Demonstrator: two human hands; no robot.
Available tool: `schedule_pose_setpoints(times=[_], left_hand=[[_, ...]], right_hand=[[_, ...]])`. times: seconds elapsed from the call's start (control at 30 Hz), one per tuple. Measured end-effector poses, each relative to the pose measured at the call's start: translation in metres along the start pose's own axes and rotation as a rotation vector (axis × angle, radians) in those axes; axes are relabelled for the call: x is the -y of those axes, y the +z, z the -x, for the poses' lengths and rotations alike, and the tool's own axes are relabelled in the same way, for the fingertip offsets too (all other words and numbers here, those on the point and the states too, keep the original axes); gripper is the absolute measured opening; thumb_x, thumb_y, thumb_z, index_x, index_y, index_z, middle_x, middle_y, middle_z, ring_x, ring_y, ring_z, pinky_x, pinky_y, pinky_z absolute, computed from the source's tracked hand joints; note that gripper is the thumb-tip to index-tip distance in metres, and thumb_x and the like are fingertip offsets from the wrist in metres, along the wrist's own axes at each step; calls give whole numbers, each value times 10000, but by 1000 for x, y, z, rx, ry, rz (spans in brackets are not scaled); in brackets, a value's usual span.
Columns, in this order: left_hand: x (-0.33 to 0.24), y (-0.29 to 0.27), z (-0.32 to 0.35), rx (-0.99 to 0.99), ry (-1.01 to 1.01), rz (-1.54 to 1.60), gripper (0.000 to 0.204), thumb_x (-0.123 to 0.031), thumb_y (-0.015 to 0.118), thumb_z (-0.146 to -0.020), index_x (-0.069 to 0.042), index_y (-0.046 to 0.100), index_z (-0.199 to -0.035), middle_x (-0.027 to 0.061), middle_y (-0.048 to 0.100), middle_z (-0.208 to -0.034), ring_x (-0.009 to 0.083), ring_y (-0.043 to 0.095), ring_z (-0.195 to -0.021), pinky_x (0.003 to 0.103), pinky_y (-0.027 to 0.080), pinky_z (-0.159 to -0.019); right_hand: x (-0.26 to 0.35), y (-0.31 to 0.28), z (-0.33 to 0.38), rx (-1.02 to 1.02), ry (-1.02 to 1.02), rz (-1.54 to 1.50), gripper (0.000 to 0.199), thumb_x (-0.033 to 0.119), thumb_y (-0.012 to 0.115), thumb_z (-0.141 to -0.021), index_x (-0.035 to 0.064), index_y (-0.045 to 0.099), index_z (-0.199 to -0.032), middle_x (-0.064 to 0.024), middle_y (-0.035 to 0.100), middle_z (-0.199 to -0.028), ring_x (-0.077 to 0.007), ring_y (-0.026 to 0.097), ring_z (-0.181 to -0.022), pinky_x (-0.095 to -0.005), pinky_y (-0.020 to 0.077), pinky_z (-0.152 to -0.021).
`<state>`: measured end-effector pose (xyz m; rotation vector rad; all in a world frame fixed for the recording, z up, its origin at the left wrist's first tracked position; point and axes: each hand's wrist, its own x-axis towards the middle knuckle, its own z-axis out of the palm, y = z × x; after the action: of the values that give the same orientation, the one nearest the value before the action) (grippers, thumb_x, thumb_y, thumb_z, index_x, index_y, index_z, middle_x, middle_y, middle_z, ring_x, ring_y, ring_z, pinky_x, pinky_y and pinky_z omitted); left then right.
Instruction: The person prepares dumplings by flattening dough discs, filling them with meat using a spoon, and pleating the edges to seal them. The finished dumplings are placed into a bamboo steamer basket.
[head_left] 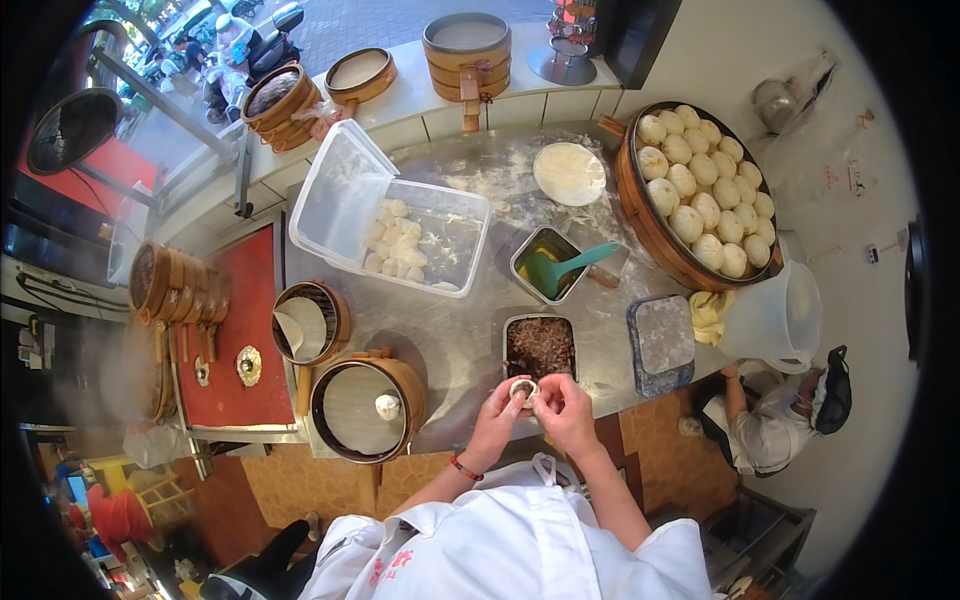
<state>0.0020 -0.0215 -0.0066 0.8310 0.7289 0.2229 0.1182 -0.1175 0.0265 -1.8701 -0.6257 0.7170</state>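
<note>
Between my two hands sits a small dumpling (522, 391), its round white wrapper gathered into a cup with dark filling showing in the middle. My left hand (493, 420) cradles it from the left, fingers curled round it. At its right rim, the fingers of my right hand (566, 412) pinch the dough edge. Just beyond my hands stands a metal pan of brown minced filling (540, 346). One finished white dumpling (387, 407) rests inside the round bamboo steamer (416, 392) to my left.
A clear box (465, 291) holds dough pieces (397, 240). Behind the filling is a metal tin (520, 262) with a teal spatula (583, 257). At right stand a large steamer (640, 222) of buns (704, 210), a scale (663, 340) and a clear bucket (775, 317). Another person (775, 425) sits at right.
</note>
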Motion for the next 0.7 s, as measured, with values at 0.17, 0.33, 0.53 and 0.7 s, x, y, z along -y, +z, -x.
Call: schedule_pose_setpoints(times=[0.17, 0.33, 0.53, 0.7], left_hand=[[-1, 3, 0, -21, 22, 18, 279, -97, 474, -1049, -23, 546, -1308, 56, 581, -1228, 142, 595, -1104, 308, 547, -954], [7, -6, -5, -1, 78, -15, 271, -66, 471, -1031, -7, 563, -1279, 69, 586, -1214, 152, 610, -1080, 309, 569, -911], [0, -7, -4, 37, 13, -99, 303, -59, 457, -1019, 2, 554, -1299, 86, 603, -1213, 145, 601, -1102, 324, 541, -940], [4, -18, -8, 97, -13, -211, 312, -67, 453, -1012, 7, 564, -1295, 86, 608, -1227, 142, 604, -1075, 310, 544, -896]], right_hand=[[1, 2, -4, -23, -240, 200, 84, 29, 716, -808, 28, 672, -880, -62, 616, -806, -150, 567, -624, -281, 450, -547], [5, 1, -6, 47, -283, 159, 104, 48, 703, -822, 35, 663, -916, -106, 623, -850, -280, 627, -715, -376, 509, -619], [3, -1, -6, 91, -344, 252, 103, 30, 692, -829, 26, 647, -921, -123, 617, -849, -305, 634, -738, -392, 516, -637], [14, -2, -6, 121, -261, 192, 85, 36, 694, -832, 25, 644, -900, -130, 620, -853, -313, 635, -744, -393, 514, -640]])
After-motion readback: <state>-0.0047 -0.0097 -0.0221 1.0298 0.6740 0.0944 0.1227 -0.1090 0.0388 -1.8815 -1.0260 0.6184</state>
